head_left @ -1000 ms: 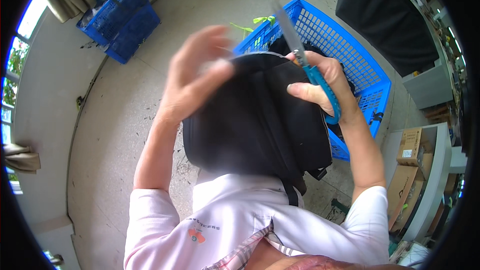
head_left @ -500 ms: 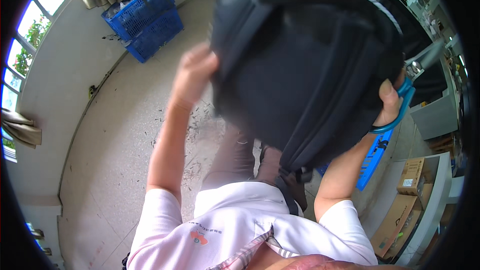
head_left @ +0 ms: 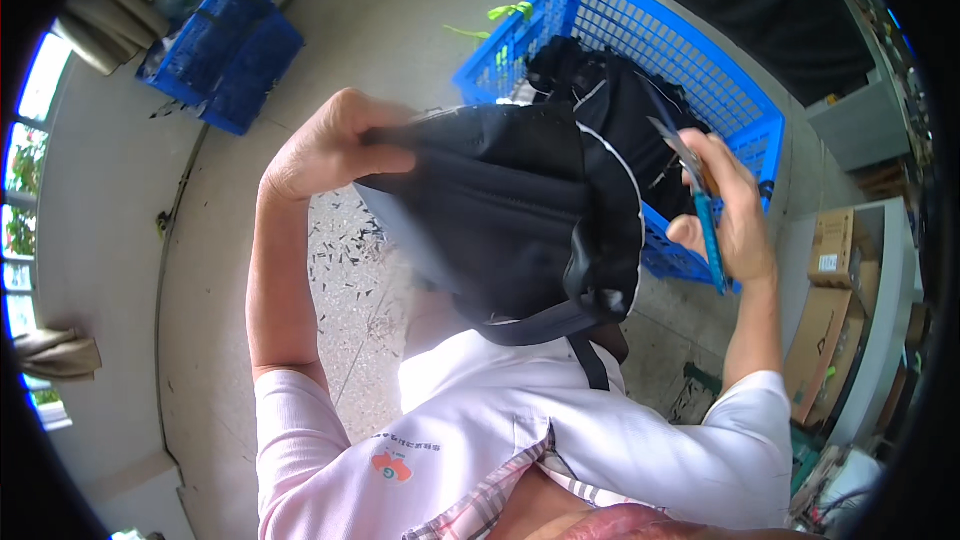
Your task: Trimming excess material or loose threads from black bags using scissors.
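Observation:
A black backpack (head_left: 490, 215) with white piping hangs in front of my body, partly smeared by motion. Its upper left edge is pinched between the thumb and fingers of my left hand (head_left: 335, 145). To the right of the pack, apart from it, my right hand (head_left: 740, 205) holds scissors (head_left: 707, 230) with teal handles, their blades pointing up and left. Behind the pack stands a blue plastic crate (head_left: 765, 130) with more black bags (head_left: 625, 90) inside. The pack hides the crate's near left part.
Dark scraps (head_left: 345, 255) lie scattered on the floor at left. Stacked blue baskets (head_left: 235, 70) stand by the wall at far left. A grey shelf (head_left: 890, 270) with cardboard boxes (head_left: 825, 315) is on the right. Yellow-green strips (head_left: 510, 12) hang at the crate's rim.
The backpack has come down and left, and its side has turned. My right hand has left the pack and holds the scissors beside it. The blue crate shows more fully.

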Motion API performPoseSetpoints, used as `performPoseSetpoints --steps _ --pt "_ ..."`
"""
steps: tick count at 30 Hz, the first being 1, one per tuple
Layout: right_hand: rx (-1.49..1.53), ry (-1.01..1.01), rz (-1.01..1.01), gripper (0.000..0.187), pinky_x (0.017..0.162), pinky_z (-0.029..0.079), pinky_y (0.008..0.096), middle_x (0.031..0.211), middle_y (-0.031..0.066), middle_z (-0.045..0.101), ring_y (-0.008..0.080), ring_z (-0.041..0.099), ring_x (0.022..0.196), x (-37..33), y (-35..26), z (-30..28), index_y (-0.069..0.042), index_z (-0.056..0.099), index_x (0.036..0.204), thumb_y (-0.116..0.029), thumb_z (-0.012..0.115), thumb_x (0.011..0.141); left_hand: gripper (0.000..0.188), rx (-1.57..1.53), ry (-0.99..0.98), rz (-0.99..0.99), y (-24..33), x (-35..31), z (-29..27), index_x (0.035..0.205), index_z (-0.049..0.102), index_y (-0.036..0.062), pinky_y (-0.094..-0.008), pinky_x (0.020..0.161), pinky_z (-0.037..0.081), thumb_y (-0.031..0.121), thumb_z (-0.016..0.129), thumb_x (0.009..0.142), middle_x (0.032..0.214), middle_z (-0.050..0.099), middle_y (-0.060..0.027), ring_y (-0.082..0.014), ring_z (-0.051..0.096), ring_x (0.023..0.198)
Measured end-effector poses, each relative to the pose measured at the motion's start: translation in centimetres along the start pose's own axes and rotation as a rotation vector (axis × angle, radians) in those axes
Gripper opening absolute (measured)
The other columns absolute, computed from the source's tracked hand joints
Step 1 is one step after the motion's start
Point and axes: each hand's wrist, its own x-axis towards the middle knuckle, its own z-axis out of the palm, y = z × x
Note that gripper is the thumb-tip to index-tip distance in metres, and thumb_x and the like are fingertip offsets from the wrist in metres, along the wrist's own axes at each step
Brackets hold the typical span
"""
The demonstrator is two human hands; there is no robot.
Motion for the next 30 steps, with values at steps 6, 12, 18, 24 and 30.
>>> performPoseSetpoints --steps 6,12,18,24,30 --pt "-0.133 -0.22 -0.009 0.058 0.054 0.044 0.0285 0.078 0.0074 0.053 0.0181 0.053 0.064 1.5 -2.1 -1.2 -0.001 0.054 0.1 -0.04 0.076 0.062 0.019 -0.029 -0.001 0.113 0.8 1.9 2.6 0.085 0.062 -0.0014 -0.0286 0.059 0.045 0.007 0.065 0.069 0.066 0.057 -0.0102 -0.0153 0.053 0.059" --pt "-0.307 -0.353 0.036 0.05 0.054 0.045 0.0294 0.072 0.0061 0.055 0.0179 0.055 0.06 1.7 -2.6 -2.1 -0.003 0.055 0.091 -0.039 0.075 0.063 0.018 -0.011 -0.012 0.118 0.8 1.6 2.9 0.084 0.062 -0.0013 -0.0291 0.058 0.045 0.008 0.065 0.07 0.067 0.058 -0.011 -0.0182 0.055 0.059" --pt "-0.32 -0.313 -0.05 0.047 0.052 0.044 0.0316 0.069 0.0072 0.055 0.0198 0.054 0.056 2.3 -2.4 -2.0 -0.004 0.055 0.089 -0.04 0.074 0.065 0.02 -0.011 0.012 0.165 0.8 1.4 3.2 0.088 0.063 -0.0006 -0.0295 0.061 0.048 0.009 0.065 0.07 0.071 0.06 -0.0124 -0.0213 0.059 0.062" --pt "-0.396 -0.387 -0.039 0.042 0.051 0.044 0.031 0.063 0.0083 0.054 0.0207 0.055 0.054 2.4 -2.0 -2.2 -0.003 0.053 0.084 -0.037 0.072 0.066 0.025 0.03 0.022 0.157 0.8 1.0 3.0 0.093 0.064 -0.0004 -0.03 0.064 0.049 0.009 0.065 0.07 0.074 0.062 -0.0134 -0.0233 0.06 0.065" --pt "-0.304 -0.403 0.002 0.044 0.051 0.044 0.032 0.066 0.0093 0.055 0.0231 0.054 0.055 3.0 -2.4 -2.4 -0.003 0.054 0.087 -0.035 0.074 0.064 0.031 0.075 0.002 0.224 0.6 0.7 3.2 0.091 0.062 -0.0024 -0.0323 0.062 0.045 0.018 0.068 0.069 0.072 0.059 -0.013 -0.0256 0.057 0.064"
